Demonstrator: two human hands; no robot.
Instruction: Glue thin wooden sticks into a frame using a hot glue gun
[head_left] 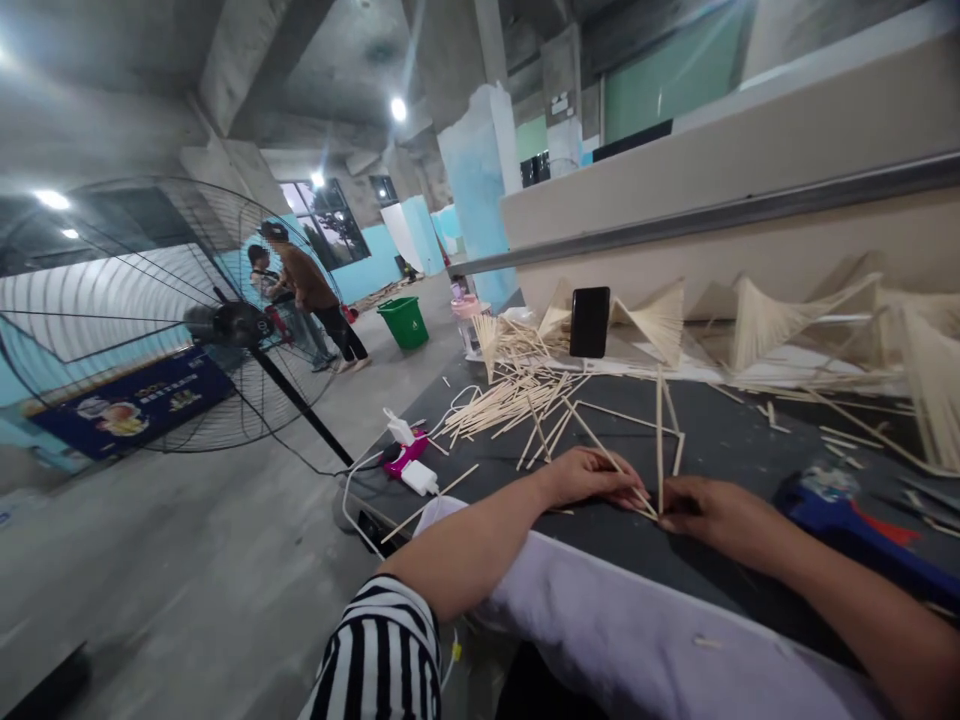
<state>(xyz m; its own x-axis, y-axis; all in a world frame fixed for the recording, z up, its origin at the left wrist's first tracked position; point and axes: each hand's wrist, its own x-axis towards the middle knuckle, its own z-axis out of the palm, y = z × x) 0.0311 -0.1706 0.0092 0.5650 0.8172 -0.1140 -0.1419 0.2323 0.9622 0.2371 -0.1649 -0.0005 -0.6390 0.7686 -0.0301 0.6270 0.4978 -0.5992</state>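
On the dark table, thin wooden sticks are joined into an angular frame, with one stick standing upright at its near corner. My left hand is closed on a wooden stick that slants down to that corner. My right hand pinches the base of the frame at the same corner, its fingertips close to those of my left hand. My fingers partly hide the joint. A loose pile of wooden sticks lies beyond my left hand. Right of my right hand is a blue tool with a red part.
A black phone stands upright at the back, among twisted stick structures. At the left edge sit a pink power strip with white plugs and a cable. A large fan, a green bin and two people are farther left.
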